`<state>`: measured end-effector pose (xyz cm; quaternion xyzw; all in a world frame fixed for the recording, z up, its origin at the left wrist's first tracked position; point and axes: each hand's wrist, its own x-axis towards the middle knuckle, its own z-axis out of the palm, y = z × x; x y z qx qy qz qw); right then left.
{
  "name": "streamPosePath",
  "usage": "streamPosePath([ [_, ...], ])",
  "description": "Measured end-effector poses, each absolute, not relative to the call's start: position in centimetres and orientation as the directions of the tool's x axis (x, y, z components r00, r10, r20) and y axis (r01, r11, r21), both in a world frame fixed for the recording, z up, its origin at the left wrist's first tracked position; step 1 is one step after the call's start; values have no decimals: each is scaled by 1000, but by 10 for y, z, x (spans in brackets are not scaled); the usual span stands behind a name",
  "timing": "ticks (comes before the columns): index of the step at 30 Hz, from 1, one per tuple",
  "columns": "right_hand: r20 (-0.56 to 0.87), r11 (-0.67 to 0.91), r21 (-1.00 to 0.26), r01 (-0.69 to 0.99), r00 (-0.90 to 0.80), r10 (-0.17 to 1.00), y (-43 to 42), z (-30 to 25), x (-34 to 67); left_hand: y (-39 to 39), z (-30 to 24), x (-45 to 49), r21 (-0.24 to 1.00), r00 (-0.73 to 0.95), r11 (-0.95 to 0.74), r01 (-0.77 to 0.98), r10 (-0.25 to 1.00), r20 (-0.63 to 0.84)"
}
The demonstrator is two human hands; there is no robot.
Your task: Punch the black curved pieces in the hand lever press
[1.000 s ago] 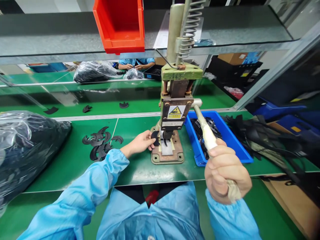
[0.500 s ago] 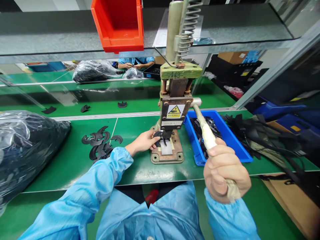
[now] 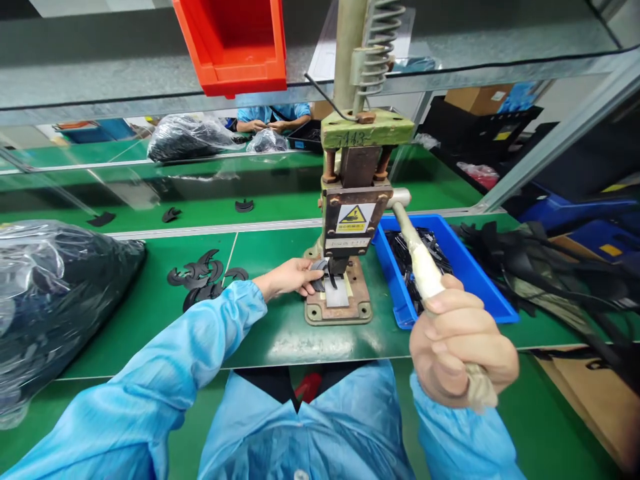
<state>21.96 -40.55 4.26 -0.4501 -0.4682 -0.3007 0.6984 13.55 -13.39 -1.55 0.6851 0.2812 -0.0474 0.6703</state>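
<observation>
A hand-operated arbor press [image 3: 350,213] stands on the green bench before me. My left hand [image 3: 295,277] pinches a black curved plastic part [image 3: 319,272] at the press base, partly under the ram. The ram's lower end hides some of that part. Wrapped around the tape-covered press lever [image 3: 423,267], my right hand [image 3: 463,340] is closed, and the lever slopes down toward me. To the left of the press lies a loose pile of similar black curved parts [image 3: 205,273].
Right of the press, a blue bin [image 3: 483,300] holds many small black pieces. A plastic bag [image 3: 65,293] of dark parts fills the left side. Overhead, a red bin [image 3: 245,73] hangs at the shelf edge. Black straps [image 3: 565,273] lie far right. Across the bench a co-worker's hands [image 3: 267,125] show.
The view has shifted slightly. My right hand stays on the lever, which looks nearly the same. My left hand still holds the curved part at the press base.
</observation>
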Motion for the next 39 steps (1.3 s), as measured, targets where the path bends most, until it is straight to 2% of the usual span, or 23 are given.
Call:
streamPosePath([
  [4, 923, 422, -328, 845, 382, -49, -400, 41, 219, -135, -14, 138, 847, 791, 176, 501, 303, -531],
  [8, 938, 433, -241, 868, 323, -124, -393, 45, 223, -145, -13, 135, 840, 776, 272, 469, 327, -539],
  [12, 952, 482, -157, 862, 261, -157, -381, 96, 238, -150, -13, 134, 855, 794, 275, 440, 324, -514],
  [14, 960, 496, -189, 848, 267, -91, -375, 135, 248, -151, -14, 132, 869, 813, 272, 414, 319, -487],
  [16, 952, 468, -288, 836, 304, 43, -373, 164, 255, -153, -14, 124, 885, 832, 282, 371, 323, -452],
  [18, 937, 390, -346, 853, 334, 100, -374, 168, 259, -156, -12, 110, 903, 852, 295, 312, 334, -403],
  [20, 919, 303, -389, 870, 390, 58, -376, 142, 255, -160, -8, 89, 922, 878, 300, 245, 335, -342],
  [22, 834, 225, -550, 804, 543, 99, -378, 95, 244, -167, -2, 66, 933, 906, 307, 190, 311, -287],
  [23, 795, 209, -606, 768, 578, 185, -378, 68, 234, -171, 2, 55, 935, 917, 311, 168, 298, -264],
  [25, 651, 187, -727, 661, 576, 495, -375, 20, 210, -180, 10, 37, 940, 935, 311, 138, 273, -228],
  [27, 560, 188, -777, 601, 523, 643, -368, -12, 183, -190, 18, 26, 947, 947, 300, 117, 254, -197],
  [28, 535, 194, -792, 579, 502, 680, -365, -21, 171, -195, 21, 22, 951, 951, 288, 111, 247, -186],
  [30, 525, 212, -806, 553, 500, 689, -357, -30, 153, -202, 25, 18, 960, 954, 259, 111, 242, -176],
  [35, 558, 240, -804, 544, 551, 621, -350, -27, 139, -215, 32, 12, 975, 942, 178, 132, 283, -180],
  [39, 581, 241, -789, 565, 560, 590, -356, -29, 135, -220, 35, 13, 969, 940, 188, 163, 269, -211],
])
